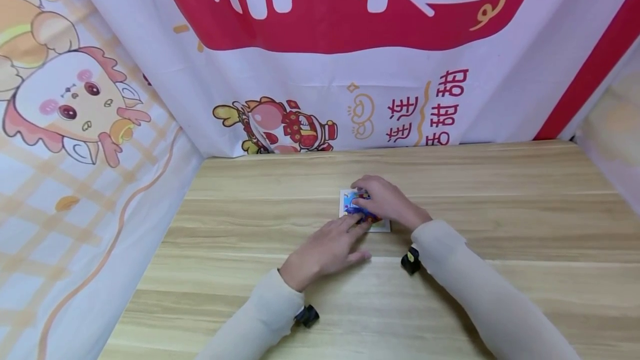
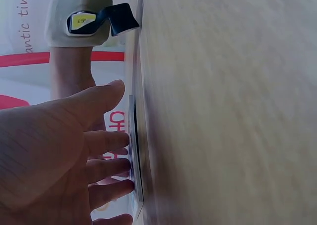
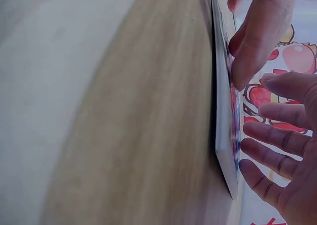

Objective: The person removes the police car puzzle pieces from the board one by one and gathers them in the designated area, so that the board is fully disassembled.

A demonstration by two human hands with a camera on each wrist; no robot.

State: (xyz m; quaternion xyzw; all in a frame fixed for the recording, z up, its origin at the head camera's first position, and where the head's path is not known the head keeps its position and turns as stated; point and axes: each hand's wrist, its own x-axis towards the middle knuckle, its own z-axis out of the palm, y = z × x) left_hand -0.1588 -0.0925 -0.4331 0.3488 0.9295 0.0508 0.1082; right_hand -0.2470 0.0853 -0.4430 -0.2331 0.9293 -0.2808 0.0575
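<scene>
A thin, square white-edged board (image 1: pixel 381 226) with a colourful picture lies flat on the wooden table. My right hand (image 1: pixel 384 198) reaches over its far right part and hides much of the picture. The fingers of that hand (image 3: pixel 292 131) spread down to the picture side in the right wrist view, relaxed and not curled round anything. From the near left, my left hand (image 1: pixel 330 249) rests its fingertips on the picture, thumb held apart. The left wrist view shows that hand (image 2: pixel 54 145) with fingers fairly straight, tips at the board (image 2: pixel 136 155). Whether the picture has loose pieces cannot be told.
The light wooden table (image 1: pixel 240 226) meets a printed white and red cloth (image 1: pixel 310 82) at its back edge. Another printed cloth (image 1: pixel 100 193) hangs along the left side. A black wrist camera (image 1: pixel 307 315) sits beneath the left sleeve, another black camera (image 1: pixel 411 261) beneath the right.
</scene>
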